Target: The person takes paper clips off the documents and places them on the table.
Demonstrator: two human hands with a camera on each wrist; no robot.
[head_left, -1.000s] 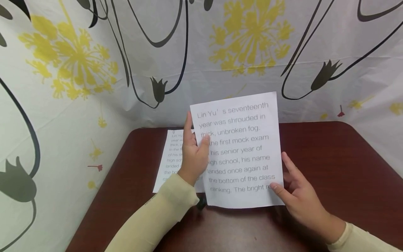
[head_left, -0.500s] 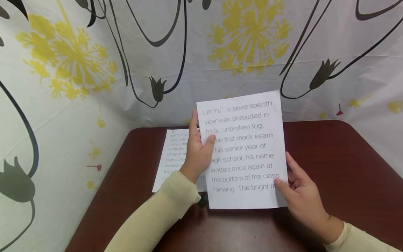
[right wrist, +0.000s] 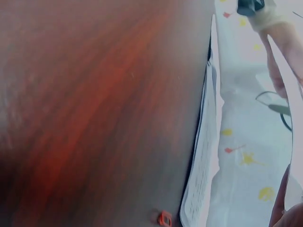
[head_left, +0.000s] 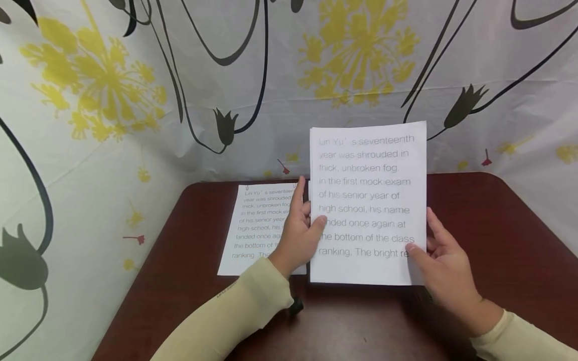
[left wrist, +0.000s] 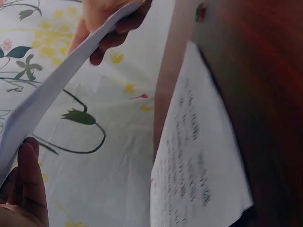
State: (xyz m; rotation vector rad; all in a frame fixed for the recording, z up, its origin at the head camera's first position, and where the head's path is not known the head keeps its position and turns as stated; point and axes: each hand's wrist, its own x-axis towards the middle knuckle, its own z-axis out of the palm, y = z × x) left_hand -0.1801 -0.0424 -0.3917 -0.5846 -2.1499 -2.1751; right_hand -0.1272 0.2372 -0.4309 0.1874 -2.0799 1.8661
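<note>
Both hands hold a thin stack of printed paper sheets (head_left: 367, 200) raised above the table, its text facing the head camera. At the upper left, the edges of the sheets show slightly offset. My left hand (head_left: 299, 235) grips the left edge, thumb on the front and index finger pointing up beside it. Lower on the opposite edge, my right hand (head_left: 444, 265) pinches the stack with its thumb on the front; its other fingers go behind. More printed sheets (head_left: 257, 225) lie on the table at the left, partly covered by the left hand, with paper clips (head_left: 247, 188) at their top edge.
The dark red-brown table (head_left: 487, 235) meets a white patterned cloth (head_left: 280, 100) at the back and left. A small red item (right wrist: 164, 218) lies on the table in the right wrist view. A small green and red item (left wrist: 200, 12) shows in the left wrist view.
The held stack has moved right and up a little and turned from tilted to nearly upright. My left hand now grips lower on its edge. More of the sheets on the table shows.
</note>
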